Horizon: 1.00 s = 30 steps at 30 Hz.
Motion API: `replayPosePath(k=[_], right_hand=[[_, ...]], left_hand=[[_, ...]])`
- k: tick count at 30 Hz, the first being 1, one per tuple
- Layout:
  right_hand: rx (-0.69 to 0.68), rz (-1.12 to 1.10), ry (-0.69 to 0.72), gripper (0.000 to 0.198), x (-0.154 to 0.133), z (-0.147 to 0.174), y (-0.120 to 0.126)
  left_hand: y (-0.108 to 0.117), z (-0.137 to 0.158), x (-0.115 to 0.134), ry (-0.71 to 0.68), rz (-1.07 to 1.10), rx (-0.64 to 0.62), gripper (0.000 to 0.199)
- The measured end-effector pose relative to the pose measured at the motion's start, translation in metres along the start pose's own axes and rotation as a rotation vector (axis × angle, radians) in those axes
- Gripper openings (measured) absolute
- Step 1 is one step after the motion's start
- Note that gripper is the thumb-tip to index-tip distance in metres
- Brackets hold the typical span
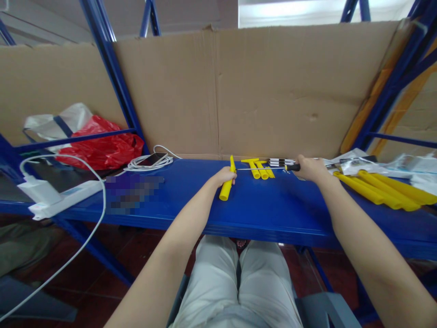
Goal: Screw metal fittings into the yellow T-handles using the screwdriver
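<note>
In the head view, my left hand point(225, 176) is closed around a yellow T-shaped plastic piece point(225, 190), its tube end pointing toward me. My right hand point(310, 168) grips the black handle of a screwdriver point(261, 169). The screwdriver's long thin shaft runs level to the left, and its tip meets the yellow piece near my left fingers; whether it sits in a screw there is too small to tell. Between my hands, behind the shaft, several similar yellow T-shaped pieces point(254, 171) lie side by side. Dark-and-silver rods point(280, 161) lie beside them.
Several long yellow tubes point(385, 191) and clear plastic bags point(423, 171) lie on the blue table point(266, 209) at right. At left are a white power strip point(68, 198), a coiled white cable point(150, 163) and a red bag point(102, 143). A cardboard wall point(273, 91) stands behind.
</note>
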State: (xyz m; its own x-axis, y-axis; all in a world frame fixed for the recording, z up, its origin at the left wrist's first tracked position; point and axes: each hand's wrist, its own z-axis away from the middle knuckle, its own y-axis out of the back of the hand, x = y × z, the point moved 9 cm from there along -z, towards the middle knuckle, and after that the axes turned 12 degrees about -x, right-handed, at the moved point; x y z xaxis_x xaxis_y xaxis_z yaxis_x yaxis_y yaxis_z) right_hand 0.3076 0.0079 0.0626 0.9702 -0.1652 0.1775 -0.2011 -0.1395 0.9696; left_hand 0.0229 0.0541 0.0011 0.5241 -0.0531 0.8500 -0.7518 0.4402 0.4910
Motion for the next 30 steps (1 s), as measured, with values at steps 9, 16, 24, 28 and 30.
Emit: replayPosePath(k=[9, 16, 24, 28, 30], right_hand=[[0.064, -0.005, 0.060, 0.033, 0.003, -0.005, -0.002], [0.050, 0.018, -0.014, 0.035, -0.002, 0.003, 0.003], [-0.021, 0.013, 0.065, 0.035, -0.002, -0.005, -0.004], [-0.031, -0.009, 0.074, 0.034, -0.002, -0.007, -0.007], [0.004, -0.018, 0.077, 0.033, -0.001, -0.006, -0.004]], left_hand=[[0.001, -0.003, -0.001, -0.005, 0.014, 0.000, 0.018], [0.001, -0.003, -0.002, -0.001, 0.010, 0.005, 0.017], [0.002, 0.000, -0.001, 0.004, 0.019, 0.017, 0.018], [0.001, 0.000, 0.000, -0.002, 0.022, 0.012, 0.019], [0.001, 0.000, 0.001, -0.008, 0.018, 0.008, 0.019]])
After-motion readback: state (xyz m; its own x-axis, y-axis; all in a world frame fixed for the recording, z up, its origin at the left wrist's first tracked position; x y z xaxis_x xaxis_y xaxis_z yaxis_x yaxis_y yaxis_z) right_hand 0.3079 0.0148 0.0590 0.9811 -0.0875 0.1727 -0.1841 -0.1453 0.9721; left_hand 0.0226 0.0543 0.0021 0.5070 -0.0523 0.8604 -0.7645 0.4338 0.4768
